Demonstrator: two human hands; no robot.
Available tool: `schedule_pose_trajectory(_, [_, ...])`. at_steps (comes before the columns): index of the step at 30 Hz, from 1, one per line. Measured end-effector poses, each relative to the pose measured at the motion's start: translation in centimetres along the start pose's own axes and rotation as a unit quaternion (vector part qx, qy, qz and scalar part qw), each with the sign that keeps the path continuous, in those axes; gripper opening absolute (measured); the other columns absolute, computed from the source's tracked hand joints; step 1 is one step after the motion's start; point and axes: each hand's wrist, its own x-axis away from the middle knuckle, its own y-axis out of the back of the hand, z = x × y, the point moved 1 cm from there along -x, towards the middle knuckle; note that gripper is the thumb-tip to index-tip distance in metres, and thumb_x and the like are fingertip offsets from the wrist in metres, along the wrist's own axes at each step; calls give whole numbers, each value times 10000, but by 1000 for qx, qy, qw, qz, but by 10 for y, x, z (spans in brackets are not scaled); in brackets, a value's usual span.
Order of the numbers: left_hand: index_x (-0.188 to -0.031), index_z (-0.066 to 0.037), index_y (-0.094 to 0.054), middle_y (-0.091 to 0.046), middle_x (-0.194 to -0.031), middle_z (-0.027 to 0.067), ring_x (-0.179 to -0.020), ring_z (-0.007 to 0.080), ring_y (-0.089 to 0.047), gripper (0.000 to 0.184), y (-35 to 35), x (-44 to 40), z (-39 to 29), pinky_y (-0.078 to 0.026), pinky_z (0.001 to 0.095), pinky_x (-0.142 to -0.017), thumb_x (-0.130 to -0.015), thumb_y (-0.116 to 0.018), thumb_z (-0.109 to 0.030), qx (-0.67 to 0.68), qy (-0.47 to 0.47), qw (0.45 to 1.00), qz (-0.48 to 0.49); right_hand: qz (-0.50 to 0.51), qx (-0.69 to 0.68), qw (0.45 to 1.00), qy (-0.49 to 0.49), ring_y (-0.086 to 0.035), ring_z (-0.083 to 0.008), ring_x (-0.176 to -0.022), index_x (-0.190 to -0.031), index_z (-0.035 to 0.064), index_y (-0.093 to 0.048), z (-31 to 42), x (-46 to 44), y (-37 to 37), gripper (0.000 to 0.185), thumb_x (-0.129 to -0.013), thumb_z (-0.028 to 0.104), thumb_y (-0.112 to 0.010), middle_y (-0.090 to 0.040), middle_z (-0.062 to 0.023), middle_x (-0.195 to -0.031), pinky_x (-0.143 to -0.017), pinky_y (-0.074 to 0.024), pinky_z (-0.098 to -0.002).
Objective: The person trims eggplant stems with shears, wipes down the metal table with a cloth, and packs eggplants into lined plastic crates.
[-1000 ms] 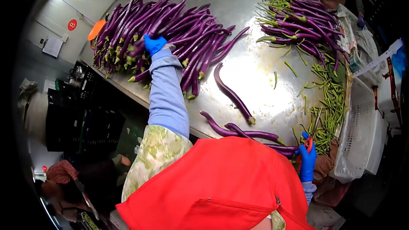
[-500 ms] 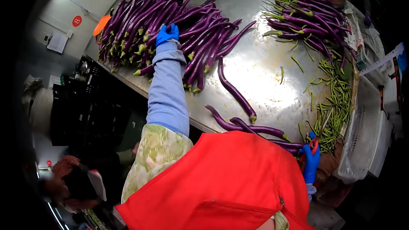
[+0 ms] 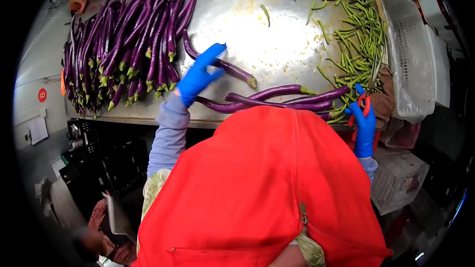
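My left hand (image 3: 200, 75), in a blue glove, has its fingers spread over a single purple eggplant (image 3: 235, 70) on the metal table (image 3: 198, 116); whether it touches it is unclear. My right hand (image 3: 364, 122), gloved in blue, is closed around red-handled scissors (image 3: 366, 104), whose blades point up over green stem pieces. Between the hands, several eggplants (image 3: 277, 92) lie along the table's near edge, partly hidden by the red apron. A large pile of eggplants (image 3: 133, 39) spreads across the table's left side, stem ends toward me.
Green stems (image 3: 361, 34) are heaped along the table's right edge. Beyond that edge stands a white perforated crate (image 3: 410, 54) with plastic. Black crates (image 3: 116, 165) stand below at left. Another person's hand (image 3: 77, 1) rests near the top left; another person (image 3: 106, 227) is at lower left.
My left hand has left the large pile and moved toward me and to the right, fingers now spread. The view has shifted to the right. My right hand still holds the scissors.
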Motion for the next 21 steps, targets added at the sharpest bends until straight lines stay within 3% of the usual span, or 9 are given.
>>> schedule_pose_trajectory(1, [-1367,-158,-482,-529,-1294,112,-1233,275,-482,620,-17,-1,-7,-364,388,-1053,-781,-652,-46,-192,-85,974,82,1,-1,1000,-4,-463,-60,-699,-1404,46,-414,2,3,-2,549,-889,115,-592,-542,-3,-930,-626,-394,-190])
schedule_pose_trajectory(3, [-1289,-189,-557,-510,-1296,115,-1214,285,-476,584,-45,-5,-18,-363,418,-1032,-734,-675,-51,-350,-61,929,106,2,-9,1000,-9,-458,-54,-699,-1401,52,-421,-6,5,2,544,-891,122,-595,-553,-10,-964,-622,-392,-187])
schedule_pose_trajectory(4, [-1169,-205,-624,-524,-1291,79,-1191,288,-491,453,-52,-14,-3,-329,522,-1027,-730,-672,-105,-301,-17,946,119,2,-9,1000,-7,-458,-51,-702,-1398,54,-427,-6,7,3,540,-890,123,-598,-559,-5,-1009,-626,-396,-189])
schedule_pose_trajectory(8, [-1036,-112,-636,-673,-881,126,-746,289,-660,261,-63,-39,-28,-527,339,-712,-790,-679,-190,-139,1,988,69,-19,-19,1000,3,-504,-54,-767,-1394,55,-434,-9,13,7,536,-893,135,-607,-531,33,-1258,-659,-431,-209])
schedule_pose_trajectory(11, [-1118,-88,-598,-663,-966,153,-889,303,-651,375,-90,-53,-74,-513,360,-786,-804,-696,-269,-10,140,973,185,-34,-29,999,-7,-517,-45,-781,-1392,52,-435,-13,14,5,535,-888,121,-601,-535,17,-1256,-659,-435,-210])
schedule_pose_trajectory(13, [-1112,-84,-602,-630,-1044,176,-934,346,-624,446,-129,-56,-70,-502,394,-801,-747,-720,-312,-92,16,973,212,-27,-41,999,-12,-516,-41,-780,-1395,52,-433,-25,12,5,536,-886,108,-592,-536,6,-1263,-652,-429,-204])
schedule_pose_trajectory(14, [-1080,-79,-609,-623,-1053,175,-930,358,-619,426,-140,-63,-80,-499,405,-802,-737,-716,-308,-167,41,952,254,-16,-49,998,-21,-537,-70,-725,-1396,61,-435,-25,13,3,537,-897,164,-604,-573,-14,-872,-631,-422,-203])
schedule_pose_trajectory(15, [-1048,-75,-616,-616,-1062,175,-925,370,-614,406,-147,-70,-87,-496,416,-802,-728,-712,-305,-242,66,922,294,-8,-51,999,-14,-531,-67,-712,-1394,59,-436,-24,14,-1,537,-896,165,-605,-574,-14,-870,-626,-418,-200])
schedule_pose_trajectory(21, [-948,-42,-647,-667,-845,165,-810,299,-655,314,-120,-82,-64,-508,371,-718,-758,-680,-290,-68,171,969,162,109,-46,991,-63,-433,-31,-706,-1380,37,-449,7,30,-23,512,-890,100,-582,-510,40,-854,-641,-402,-188])
